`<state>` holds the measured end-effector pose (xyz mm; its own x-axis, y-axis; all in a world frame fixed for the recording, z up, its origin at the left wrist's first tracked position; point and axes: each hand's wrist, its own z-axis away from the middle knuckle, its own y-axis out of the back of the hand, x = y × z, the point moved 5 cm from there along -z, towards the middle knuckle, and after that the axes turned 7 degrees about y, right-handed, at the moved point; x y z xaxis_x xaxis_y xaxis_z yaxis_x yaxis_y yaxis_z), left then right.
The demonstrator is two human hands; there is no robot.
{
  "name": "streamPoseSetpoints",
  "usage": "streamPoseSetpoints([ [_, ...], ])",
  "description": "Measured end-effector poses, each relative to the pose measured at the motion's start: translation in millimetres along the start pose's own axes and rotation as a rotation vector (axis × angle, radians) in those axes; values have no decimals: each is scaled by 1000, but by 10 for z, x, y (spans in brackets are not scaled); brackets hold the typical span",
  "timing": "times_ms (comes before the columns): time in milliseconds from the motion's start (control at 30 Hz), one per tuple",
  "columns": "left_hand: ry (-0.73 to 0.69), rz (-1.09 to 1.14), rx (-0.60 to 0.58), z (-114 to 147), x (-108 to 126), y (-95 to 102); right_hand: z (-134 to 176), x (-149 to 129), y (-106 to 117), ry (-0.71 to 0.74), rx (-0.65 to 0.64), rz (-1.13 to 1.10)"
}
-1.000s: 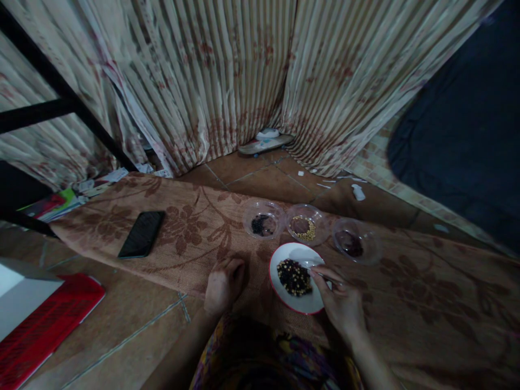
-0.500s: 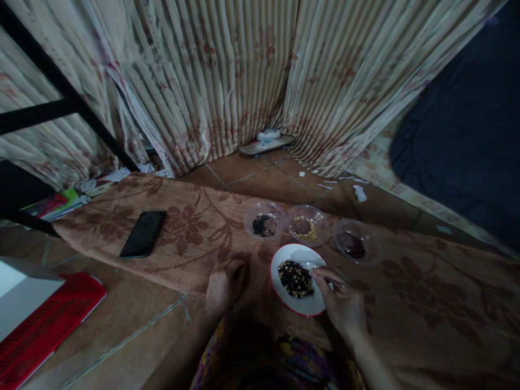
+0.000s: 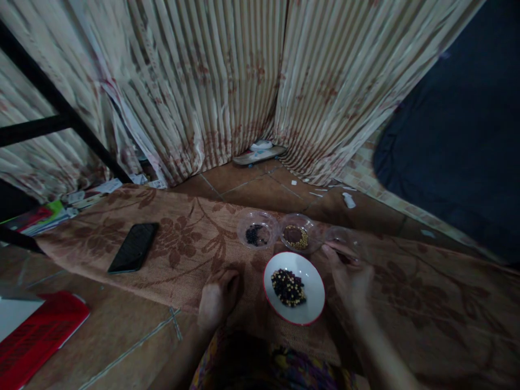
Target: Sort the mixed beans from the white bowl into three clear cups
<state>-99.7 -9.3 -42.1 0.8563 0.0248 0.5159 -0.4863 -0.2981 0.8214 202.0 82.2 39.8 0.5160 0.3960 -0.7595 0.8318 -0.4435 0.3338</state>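
Note:
My right hand (image 3: 352, 279) is pinched over the right-hand clear plastic cup (image 3: 343, 237), covering much of it. A thin tool seems to be in its fingers, but blur hides its kind. Left of that hand stands a white bowl (image 3: 312, 281) with a red rim, holding a heap of mixed dark and yellow beans (image 3: 288, 287). My left hand (image 3: 219, 295) rests on the cloth, fingers curled in and nothing seen in them. Behind the bowl, one clear cup (image 3: 242, 230) contains black beans and another clear cup (image 3: 298, 219) contains yellow ones.
A brown floral cloth (image 3: 182, 271) covers the low table. To the left lies a black phone (image 3: 134, 248). Beyond the table are striped curtains (image 3: 227, 81), a skateboard (image 3: 260, 155) and white scraps (image 3: 348, 200) on the tiled floor. A red-and-white box (image 3: 44, 330) stands lower left.
My right hand has moved from inside the white bowl to the right-hand cup. My left hand stays curled on the cloth. The whole view has shifted slightly.

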Motion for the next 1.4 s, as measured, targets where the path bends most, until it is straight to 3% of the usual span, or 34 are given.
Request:
streamPoseSetpoints([
  [167, -11, 6, 23, -1, 29, 32, 203, -19, 118, 4, -29, 18],
  [367, -17, 11, 23, -10, 57, 46, 617, 129, 359, -161, -97, 43],
  [500, -11, 4, 40, -6, 38, 31, 767, 178, 447, -181, -201, 45],
  [800, -9, -12, 28, -2, 14, -7, 854, 171, 514, -79, -341, 103],
  [1400, -14, -22, 32, -4, 15, -1, 904, 214, 409, -144, -315, 41],
])
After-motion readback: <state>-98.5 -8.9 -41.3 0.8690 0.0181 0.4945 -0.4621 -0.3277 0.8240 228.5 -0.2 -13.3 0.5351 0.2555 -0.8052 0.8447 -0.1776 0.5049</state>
